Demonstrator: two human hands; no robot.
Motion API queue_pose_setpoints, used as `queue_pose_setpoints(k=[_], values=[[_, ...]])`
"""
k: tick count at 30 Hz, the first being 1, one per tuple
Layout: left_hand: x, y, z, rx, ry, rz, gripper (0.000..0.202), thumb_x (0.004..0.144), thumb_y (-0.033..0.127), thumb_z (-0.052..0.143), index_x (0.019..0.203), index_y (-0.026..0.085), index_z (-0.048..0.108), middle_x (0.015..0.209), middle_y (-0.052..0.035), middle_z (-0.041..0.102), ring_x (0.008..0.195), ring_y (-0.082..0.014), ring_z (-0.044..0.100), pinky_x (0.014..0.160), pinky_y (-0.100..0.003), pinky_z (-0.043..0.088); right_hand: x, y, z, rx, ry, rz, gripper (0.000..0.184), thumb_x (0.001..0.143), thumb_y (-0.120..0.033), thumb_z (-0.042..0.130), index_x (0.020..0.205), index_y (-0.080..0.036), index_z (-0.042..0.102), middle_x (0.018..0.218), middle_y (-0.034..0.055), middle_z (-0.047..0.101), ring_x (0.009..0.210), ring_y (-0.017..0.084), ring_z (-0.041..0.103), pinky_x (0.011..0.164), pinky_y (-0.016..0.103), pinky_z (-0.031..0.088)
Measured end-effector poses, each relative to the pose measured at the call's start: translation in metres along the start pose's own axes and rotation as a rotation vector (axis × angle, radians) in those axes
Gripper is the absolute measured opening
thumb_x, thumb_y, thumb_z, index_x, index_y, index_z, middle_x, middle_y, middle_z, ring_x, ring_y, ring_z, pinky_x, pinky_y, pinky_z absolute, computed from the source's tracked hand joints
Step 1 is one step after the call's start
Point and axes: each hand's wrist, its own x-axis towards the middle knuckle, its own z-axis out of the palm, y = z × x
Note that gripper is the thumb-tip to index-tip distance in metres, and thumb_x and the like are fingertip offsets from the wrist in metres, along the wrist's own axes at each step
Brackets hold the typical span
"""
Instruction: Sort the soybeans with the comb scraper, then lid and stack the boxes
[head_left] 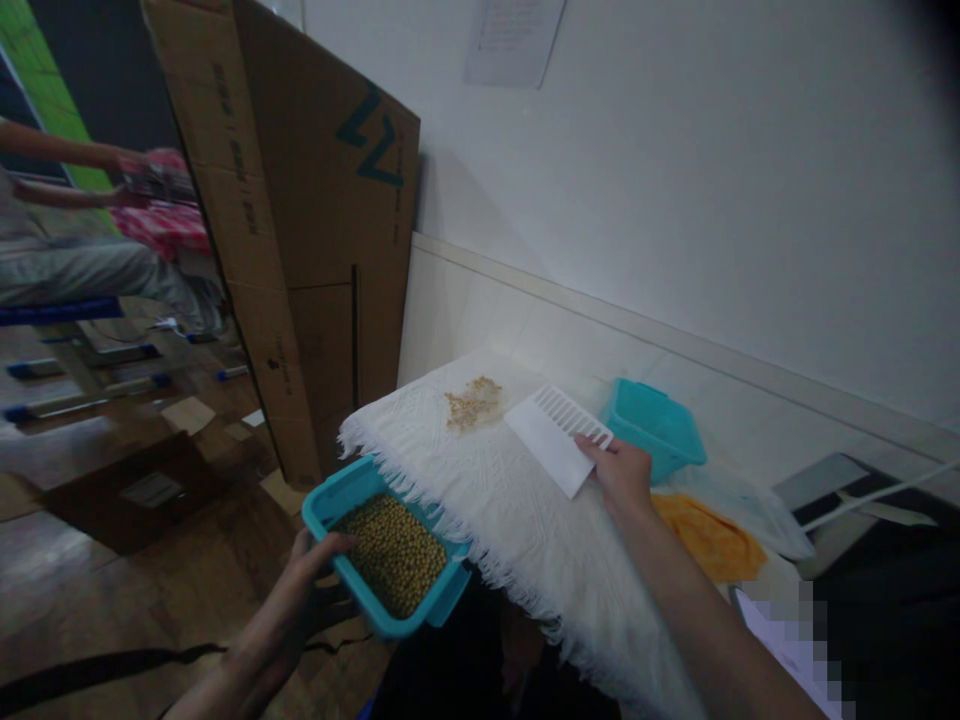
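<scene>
My left hand [304, 575] grips the near left rim of a teal plastic bin [360, 598], thumb over the edge. Yellowish beans [401, 550], which look like soybeans, lie inside it. The bin is held tilted at the table's front edge, partly under the cloth's fringe. In my right hand [619, 468] is a flat white slotted piece [570, 412] together with a plain white panel [551, 450]; whether they are one item I cannot tell. Both are above the white cloth [487, 500]. A small scatter of beans or crumbs [474, 403] lies on the cloth, left of the right hand.
A second teal bin [660, 425] stands against the wall, beside an orange cloth [709, 535] and clear plastic. A tall cardboard box [322, 220] rises at the table's left. Beyond it, a seated person [82, 230] handles something over red-and-white fabric. Cardboard [142, 490] lies on the floor.
</scene>
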Motion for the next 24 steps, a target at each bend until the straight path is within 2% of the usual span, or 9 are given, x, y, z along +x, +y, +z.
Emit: queue_pose_setpoints(k=[3,6,9,12,15,18,21,24], values=[[-0.001,0.0,0.001,-0.011,-0.005,0.01,0.082,0.068,0.042,0.106,0.135,0.034,0.058,0.111,-0.0038,0.077,0.084,-0.0288,0.085,0.087,-0.052,0.075,-0.005,-0.005,0.004,0.113,0.033,0.096,0.053,0.056,-0.063,0.102,0.076,-0.017,0.086,0.066,0.0072,0.08,0.066,0.03,0.078,0.054,0.037,0.063],[-0.004,0.001,0.002,-0.009,-0.013,0.017,0.08,0.069,0.042,0.105,0.133,0.034,0.058,0.112,-0.0038,0.077,0.084,-0.0285,0.085,0.088,-0.053,0.075,-0.014,-0.008,0.016,0.195,-0.014,0.133,0.057,0.05,-0.066,0.103,0.075,-0.017,0.085,0.07,0.0081,0.082,0.064,0.029,0.076,0.053,0.038,0.061],[-0.007,0.004,0.003,-0.004,0.002,0.016,0.081,0.071,0.041,0.104,0.136,0.034,0.057,0.108,-0.0022,0.075,0.083,-0.0279,0.085,0.088,-0.051,0.075,-0.017,-0.005,0.028,0.147,-0.091,0.124,0.061,0.052,-0.069,0.101,0.077,-0.015,0.087,0.071,0.0086,0.082,0.064,0.028,0.076,0.055,0.037,0.059],[-0.008,0.005,0.004,-0.007,0.019,0.016,0.082,0.07,0.041,0.104,0.137,0.033,0.059,0.109,-0.0031,0.077,0.084,-0.029,0.085,0.086,-0.051,0.074,-0.01,0.004,0.029,0.049,-0.051,0.077,0.063,0.056,-0.072,0.094,0.079,-0.014,0.088,0.073,0.0108,0.084,0.066,0.029,0.076,0.057,0.036,0.056],[-0.007,0.004,0.004,-0.011,0.015,0.014,0.083,0.068,0.041,0.106,0.136,0.031,0.06,0.11,-0.0055,0.079,0.085,-0.0302,0.085,0.084,-0.049,0.073,0.0,0.013,0.019,-0.053,0.038,0.022,0.063,0.06,-0.074,0.092,0.078,-0.014,0.087,0.07,0.0104,0.082,0.069,0.03,0.076,0.059,0.036,0.055],[-0.004,0.002,0.002,-0.001,0.005,0.02,0.083,0.069,0.041,0.105,0.137,0.031,0.059,0.111,-0.007,0.079,0.084,-0.0306,0.085,0.082,-0.049,0.072,0.006,0.016,0.003,-0.09,0.066,-0.01,0.062,0.068,-0.074,0.092,0.082,-0.014,0.089,0.069,0.0088,0.081,0.07,0.029,0.076,0.062,0.036,0.057],[-0.002,0.0,0.001,0.006,0.004,0.03,0.078,0.073,0.04,0.102,0.138,0.031,0.059,0.111,-0.0074,0.078,0.083,-0.0304,0.085,0.082,-0.049,0.073,0.011,0.01,-0.016,-0.095,0.135,-0.068,0.054,0.077,-0.064,0.088,0.092,-0.012,0.092,0.078,0.0117,0.086,0.075,0.03,0.078,0.064,0.036,0.058],[0.0,-0.001,0.002,-0.006,0.014,0.005,0.079,0.071,0.037,0.103,0.135,0.033,0.058,0.111,-0.0066,0.079,0.084,-0.0307,0.085,0.084,-0.051,0.074,0.013,0.001,-0.03,-0.298,0.217,-0.187,0.041,0.087,-0.051,0.079,0.093,-0.013,0.092,0.084,0.0155,0.088,0.079,0.031,0.079,0.067,0.036,0.053]])
